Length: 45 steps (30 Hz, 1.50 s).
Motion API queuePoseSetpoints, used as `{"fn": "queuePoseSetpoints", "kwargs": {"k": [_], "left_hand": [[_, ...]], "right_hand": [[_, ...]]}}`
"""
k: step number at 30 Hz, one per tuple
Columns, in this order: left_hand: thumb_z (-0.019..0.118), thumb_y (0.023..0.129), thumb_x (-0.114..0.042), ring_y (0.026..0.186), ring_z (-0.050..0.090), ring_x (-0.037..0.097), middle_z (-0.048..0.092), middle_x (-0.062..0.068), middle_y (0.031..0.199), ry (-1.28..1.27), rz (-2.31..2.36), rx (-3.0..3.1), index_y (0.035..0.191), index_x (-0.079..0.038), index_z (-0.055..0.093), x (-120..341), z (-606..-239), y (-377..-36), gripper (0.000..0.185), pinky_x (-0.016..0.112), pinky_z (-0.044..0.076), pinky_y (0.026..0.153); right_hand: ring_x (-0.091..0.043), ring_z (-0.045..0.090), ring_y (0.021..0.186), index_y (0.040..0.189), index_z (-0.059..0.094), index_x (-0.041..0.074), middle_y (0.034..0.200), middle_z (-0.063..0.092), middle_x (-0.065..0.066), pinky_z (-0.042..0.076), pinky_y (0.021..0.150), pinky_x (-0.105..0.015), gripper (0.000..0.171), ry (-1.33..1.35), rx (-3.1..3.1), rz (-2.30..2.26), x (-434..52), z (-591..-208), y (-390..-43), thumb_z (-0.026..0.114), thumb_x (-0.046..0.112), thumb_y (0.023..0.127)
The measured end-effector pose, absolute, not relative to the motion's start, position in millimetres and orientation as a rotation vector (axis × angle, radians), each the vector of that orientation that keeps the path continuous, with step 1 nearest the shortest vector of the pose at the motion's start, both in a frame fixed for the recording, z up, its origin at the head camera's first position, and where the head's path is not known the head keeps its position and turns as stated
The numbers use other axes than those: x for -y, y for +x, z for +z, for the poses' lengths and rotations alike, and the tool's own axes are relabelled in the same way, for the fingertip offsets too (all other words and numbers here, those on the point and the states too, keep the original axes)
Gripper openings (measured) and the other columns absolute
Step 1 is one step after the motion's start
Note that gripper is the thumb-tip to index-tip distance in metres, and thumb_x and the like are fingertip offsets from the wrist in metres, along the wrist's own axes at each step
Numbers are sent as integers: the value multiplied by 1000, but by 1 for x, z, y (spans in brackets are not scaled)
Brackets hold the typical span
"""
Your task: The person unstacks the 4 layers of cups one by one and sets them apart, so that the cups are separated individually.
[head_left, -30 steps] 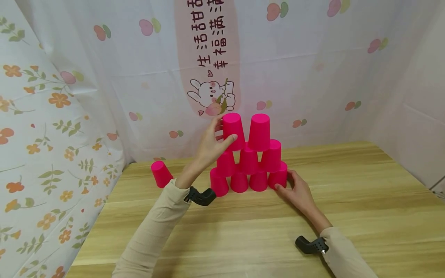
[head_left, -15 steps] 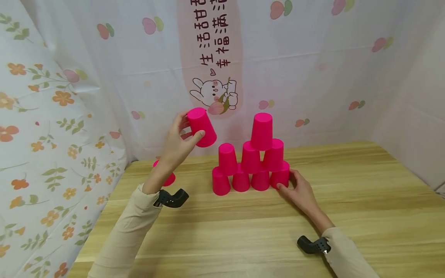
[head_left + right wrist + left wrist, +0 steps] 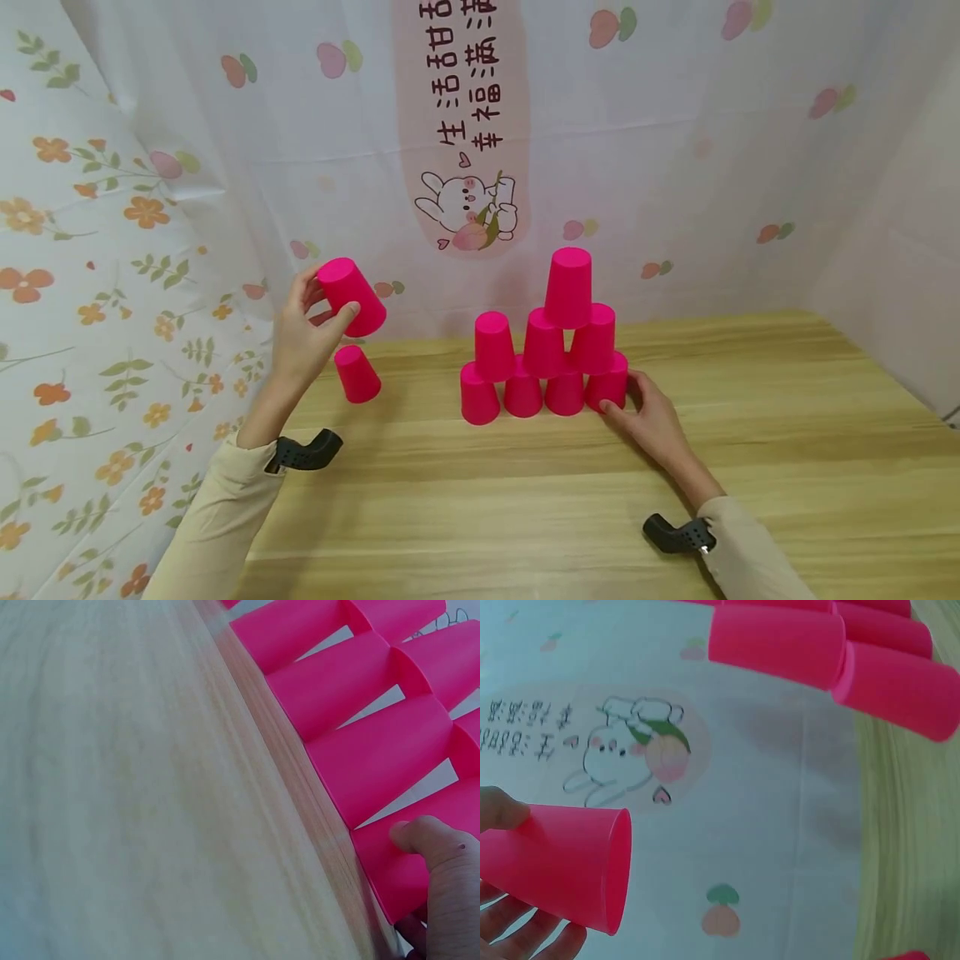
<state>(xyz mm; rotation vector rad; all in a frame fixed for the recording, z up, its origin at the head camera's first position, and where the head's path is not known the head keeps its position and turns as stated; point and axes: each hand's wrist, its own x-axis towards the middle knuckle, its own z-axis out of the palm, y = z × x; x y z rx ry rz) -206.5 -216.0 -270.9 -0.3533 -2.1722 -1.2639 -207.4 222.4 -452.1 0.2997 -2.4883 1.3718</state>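
Note:
My left hand grips a bright pink cup in the air, thumb on the near side and fingers behind. This cup is mouth down and tilted; in the left wrist view its rim faces right. Just below it, a lone pink cup stands upside down on the table. To the right rises a pyramid of upside-down pink cups, with a single top cup on its right side. My right hand holds the bottom row's rightmost cup, its thumb on the front in the right wrist view.
The pyramid has a middle row of three, whose left cup carries nothing. Under it, the left cup of the bottom row stands on the wooden table. A patterned white cloth hangs behind and at the left.
My left hand has lifted one cup off the pyramid's upper left and carried it left, over beside the lone cup. My right hand stays at the bottom right cup.

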Motion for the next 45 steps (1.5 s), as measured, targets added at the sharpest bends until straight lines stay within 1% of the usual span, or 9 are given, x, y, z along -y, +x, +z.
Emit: {"fn": "queuePoseSetpoints", "kwargs": {"k": [5, 13, 18, 20, 24, 26, 32, 39, 45], "left_hand": [[67, 84, -10, 105, 55, 22, 58, 12, 120, -225, -1205, 2180, 133, -2, 43, 239, -283, -201, 55, 17, 49, 80], [68, 83, -9, 103, 55, 22, 57, 13, 120, -77, -1141, 2168, 134, -3, 43, 269, -303, -199, 57, 21, 50, 81], [68, 83, -9, 105, 55, 27, 56, 15, 122, -33, -1112, 2212, 133, 1, 42, 284, -322, -199, 57, 17, 48, 80], [67, 84, -8, 108, 54, 31, 54, 18, 123, -20, -1106, 2233, 133, 4, 40, 289, -329, -199, 57, 24, 48, 83], [63, 85, -3, 116, 49, 38, 48, 24, 129, 6, -1140, 2286, 134, 7, 33, 295, -342, -200, 59, 45, 44, 88], [63, 85, -1, 118, 46, 41, 45, 26, 131, 19, -1168, 2314, 134, 8, 30, 297, -349, -201, 60, 51, 42, 88], [64, 84, 0, 116, 46, 45, 45, 29, 126, 45, -1176, 2368, 130, 12, 31, 299, -368, -207, 57, 52, 44, 85], [65, 82, 3, 114, 46, 47, 46, 33, 122, 46, -1166, 2380, 125, 16, 33, 298, -383, -214, 55, 53, 42, 91], [65, 82, 4, 113, 46, 48, 46, 34, 122, 59, -1206, 2398, 126, 15, 32, 298, -393, -217, 56, 54, 43, 89]], "right_hand": [[-36, 50, 116, 127, 43, -5, 124, 52, -22, 40, 95, -48, 58, 299, 2501, 1356, -221, -454, -206, 71, 19, 82], [-37, 50, 115, 127, 43, -4, 124, 52, -22, 41, 95, -49, 57, 297, 2491, 1354, -222, -453, -206, 70, 18, 82], [-37, 50, 115, 128, 43, -4, 125, 52, -22, 41, 95, -50, 59, 290, 2496, 1347, -223, -451, -207, 71, 20, 82], [-37, 49, 115, 128, 43, -4, 125, 52, -22, 40, 95, -50, 59, 287, 2499, 1343, -223, -451, -208, 71, 20, 82], [-37, 49, 115, 129, 43, -4, 125, 51, -22, 40, 95, -51, 60, 282, 2508, 1332, -222, -452, -207, 71, 21, 82], [-37, 50, 114, 128, 43, -4, 125, 52, -22, 40, 95, -51, 60, 280, 2509, 1328, -222, -452, -207, 71, 21, 82], [-36, 50, 113, 129, 43, -3, 125, 51, -21, 40, 95, -51, 60, 272, 2515, 1325, -222, -452, -207, 71, 19, 81], [-37, 50, 113, 129, 43, -3, 125, 51, -22, 41, 94, -51, 60, 271, 2515, 1320, -222, -451, -206, 71, 19, 81], [-36, 51, 112, 129, 43, -3, 124, 52, -21, 41, 94, -50, 60, 277, 2509, 1321, -222, -451, -206, 71, 19, 81]]}}
